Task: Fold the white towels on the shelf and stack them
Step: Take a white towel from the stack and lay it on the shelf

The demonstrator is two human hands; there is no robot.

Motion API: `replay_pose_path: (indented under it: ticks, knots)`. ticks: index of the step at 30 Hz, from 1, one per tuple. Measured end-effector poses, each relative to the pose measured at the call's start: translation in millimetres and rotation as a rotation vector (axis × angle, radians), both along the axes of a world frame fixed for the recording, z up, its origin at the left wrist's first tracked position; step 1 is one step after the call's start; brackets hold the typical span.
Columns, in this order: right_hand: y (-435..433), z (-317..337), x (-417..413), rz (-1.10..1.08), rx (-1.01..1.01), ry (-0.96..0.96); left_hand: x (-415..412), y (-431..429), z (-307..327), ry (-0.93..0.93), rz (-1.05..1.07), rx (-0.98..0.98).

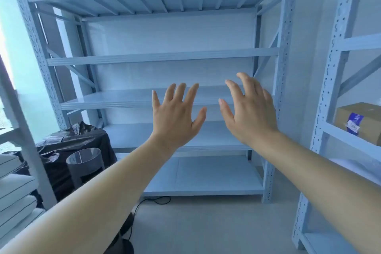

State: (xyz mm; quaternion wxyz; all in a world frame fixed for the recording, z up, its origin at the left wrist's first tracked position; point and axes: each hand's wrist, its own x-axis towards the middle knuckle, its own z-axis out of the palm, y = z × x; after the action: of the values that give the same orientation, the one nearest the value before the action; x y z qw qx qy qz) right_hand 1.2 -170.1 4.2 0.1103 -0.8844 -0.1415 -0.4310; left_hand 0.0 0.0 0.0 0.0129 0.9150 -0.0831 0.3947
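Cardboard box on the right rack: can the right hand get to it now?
Probably yes. The right hand is open and empty, and the cardboard box sits near its shelf's open front. The rack's upright stands between them, so the hand must pass round it.

The right rack (332,68) carries 1 cardboard box (369,117). Stacked white towels (14,187) lie on the left rack (26,150).

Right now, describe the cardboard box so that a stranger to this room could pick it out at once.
Face the big pale-blue shelving unit straight ahead, then look to the second rack standing at its right. On one of that rack's shelves sits the cardboard box: the only brown thing on the racks, with a blue-and-white label across its front corner.
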Motion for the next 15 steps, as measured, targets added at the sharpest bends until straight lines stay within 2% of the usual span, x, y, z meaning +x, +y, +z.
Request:
replay_pose_path:
  ticks: [7,15]
  knots:
    - [146.7,-6.6,4.3,0.230,0.031,-0.018,-31.8,140.9,-1.9,-0.073,0.235,0.062]
    - [349.2,-12.0,-46.9,0.704,0.074,-0.041,-146.8,312.5,-7.9,-0.047,0.664,0.095]
